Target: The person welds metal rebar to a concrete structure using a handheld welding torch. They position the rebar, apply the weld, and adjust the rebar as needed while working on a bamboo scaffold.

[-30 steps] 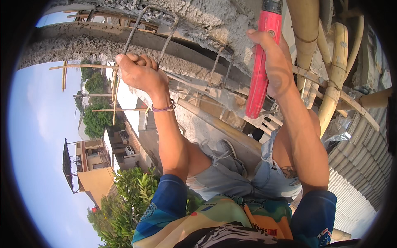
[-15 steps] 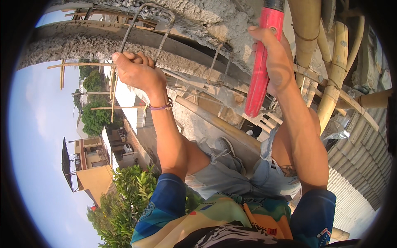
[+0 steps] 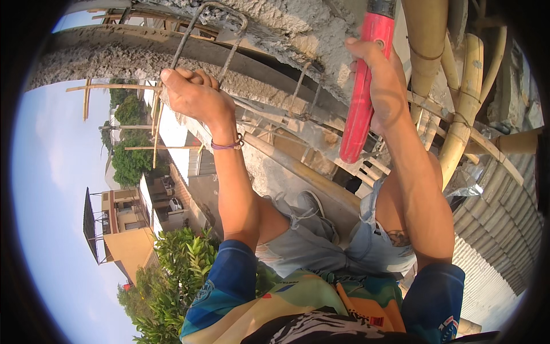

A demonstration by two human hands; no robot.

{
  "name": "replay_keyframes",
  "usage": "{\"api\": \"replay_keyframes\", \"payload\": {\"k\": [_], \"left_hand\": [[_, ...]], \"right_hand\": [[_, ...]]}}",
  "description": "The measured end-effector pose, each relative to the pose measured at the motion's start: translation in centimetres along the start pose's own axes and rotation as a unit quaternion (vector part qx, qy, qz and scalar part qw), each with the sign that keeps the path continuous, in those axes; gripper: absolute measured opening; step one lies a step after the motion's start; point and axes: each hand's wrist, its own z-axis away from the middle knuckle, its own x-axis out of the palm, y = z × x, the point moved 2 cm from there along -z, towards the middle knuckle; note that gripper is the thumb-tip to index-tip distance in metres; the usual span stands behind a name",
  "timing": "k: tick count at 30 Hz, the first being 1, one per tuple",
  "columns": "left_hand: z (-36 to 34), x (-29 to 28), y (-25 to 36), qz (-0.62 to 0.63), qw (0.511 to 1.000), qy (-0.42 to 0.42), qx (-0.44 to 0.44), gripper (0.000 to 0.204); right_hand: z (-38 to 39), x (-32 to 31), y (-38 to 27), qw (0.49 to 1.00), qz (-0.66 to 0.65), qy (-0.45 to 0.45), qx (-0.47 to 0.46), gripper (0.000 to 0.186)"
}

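My left hand (image 3: 200,102) is closed at the lower ends of a bent steel rod (image 3: 184,39), whose loop rises above the fist against rough concrete. A purple cord bracelet rings that wrist. My right hand (image 3: 382,83) wraps around a long red handle (image 3: 361,112), tilted with its lower end free. A dark grey piece joins the handle's top at the picture's edge, so the rest of the tool is out of sight. Between my hands, thinner rods (image 3: 299,89) stick out of the concrete.
A rough concrete beam (image 3: 109,54) crosses the upper left. Bamboo poles (image 3: 424,46) stand tied together at the right, above corrugated roofing (image 3: 498,212). My shoe (image 3: 310,202) rests on a concrete surface high up. Leafy branches (image 3: 183,258) and a yellow house (image 3: 132,246) lie at lower left.
My left hand has shifted slightly to the right, still at the bent rod. My right hand and the red handle look nearly still.
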Motion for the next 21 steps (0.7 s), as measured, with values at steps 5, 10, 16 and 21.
{"api": "replay_keyframes", "payload": {"k": [5,10,16,21], "left_hand": [[0.3,0.1,-0.1,-0.012,1.000,0.006,0.014,0.049],[0.6,0.5,-0.3,-0.012,0.999,0.037,0.002,0.041],[0.0,0.0,-0.3,-0.033,0.998,0.051,0.010,0.049],[-0.6,-0.6,-0.9,-0.060,0.997,0.050,0.008,0.049]], "right_hand": [[0.0,-0.1,-0.1,1.000,0.007,0.005,-0.013,0.049],[0.2,-0.2,0.4,1.000,0.006,0.011,0.020,0.052],[0.0,0.7,-0.3,0.991,0.092,-0.006,-0.097,0.056],[-0.7,2.0,-2.4,0.947,0.206,-0.002,-0.245,0.058]]}}
